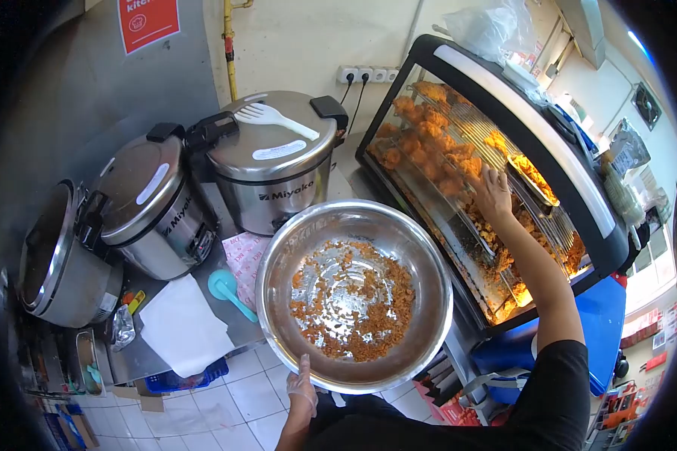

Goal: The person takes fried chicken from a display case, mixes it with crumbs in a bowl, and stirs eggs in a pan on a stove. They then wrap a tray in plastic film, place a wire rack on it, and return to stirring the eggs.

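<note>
My left hand [303,387], in a thin clear glove, grips the near rim of a large steel bowl [278,248] held level in front of me. Orange fried crumbs [357,304] are scattered over the bowl's bottom. My right hand [493,194] reaches into a glass warming display case [504,83] and rests on pieces of fried chicken [459,177] on a wire rack. Whether its fingers have closed on a piece I cannot tell. More fried chicken [421,124] is piled at the case's far end.
Three steel rice cookers stand on the counter at left: one [274,161] with a white rice paddle [274,119] on its lid, one [150,203] closed, one [56,259] open. A teal scoop [229,292] and white paper [180,323] lie on the counter. White tiled floor lies below.
</note>
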The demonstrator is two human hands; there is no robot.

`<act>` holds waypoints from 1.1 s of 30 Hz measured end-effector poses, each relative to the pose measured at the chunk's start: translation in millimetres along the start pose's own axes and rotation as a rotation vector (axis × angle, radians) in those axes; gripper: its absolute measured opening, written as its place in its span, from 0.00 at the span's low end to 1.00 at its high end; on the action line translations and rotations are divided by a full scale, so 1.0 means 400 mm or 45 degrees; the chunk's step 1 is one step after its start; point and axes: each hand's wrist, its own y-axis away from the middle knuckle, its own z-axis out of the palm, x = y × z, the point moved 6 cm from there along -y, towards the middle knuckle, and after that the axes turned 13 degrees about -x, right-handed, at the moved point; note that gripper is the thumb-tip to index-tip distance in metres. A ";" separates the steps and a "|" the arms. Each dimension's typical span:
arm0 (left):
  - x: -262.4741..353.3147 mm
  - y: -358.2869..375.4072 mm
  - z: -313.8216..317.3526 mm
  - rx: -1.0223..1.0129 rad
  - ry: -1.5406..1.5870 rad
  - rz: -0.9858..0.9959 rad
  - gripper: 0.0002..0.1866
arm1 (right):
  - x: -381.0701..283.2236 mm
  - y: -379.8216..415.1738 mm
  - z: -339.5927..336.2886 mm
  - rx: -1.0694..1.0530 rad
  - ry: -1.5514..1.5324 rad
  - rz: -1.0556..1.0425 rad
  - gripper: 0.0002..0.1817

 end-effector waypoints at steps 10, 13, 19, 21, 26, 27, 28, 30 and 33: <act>-0.015 -0.028 -0.005 -0.072 -0.006 0.091 0.39 | 0.086 0.319 0.020 -0.035 0.097 0.032 0.15; 0.030 0.020 0.001 -0.113 0.020 0.088 0.37 | 0.138 0.451 0.087 -0.067 0.126 0.059 0.16; 0.025 0.012 0.010 -0.417 0.161 0.071 0.29 | 0.049 0.659 -0.094 -0.936 -0.341 0.119 0.25; 0.038 0.026 0.014 -0.424 0.191 0.213 0.26 | -0.041 0.745 -0.086 -1.089 -0.935 0.218 0.29; 0.037 0.030 0.031 -0.482 0.066 0.373 0.19 | -0.392 1.000 0.151 -1.641 -2.540 0.560 0.34; 0.044 0.039 0.037 -0.507 0.038 0.446 0.17 | -0.447 1.019 0.166 -1.664 -2.715 0.634 0.33; 0.051 0.047 0.045 -0.528 0.008 0.521 0.15 | -0.486 1.021 0.182 -1.662 -2.733 0.590 0.33; 0.043 0.059 0.060 -0.509 0.002 0.627 0.14 | -0.555 1.018 0.181 -1.387 -3.408 0.544 0.26; 0.047 0.114 0.103 -0.525 0.032 0.724 0.14 | -0.558 0.997 0.156 -1.234 -3.515 0.377 0.21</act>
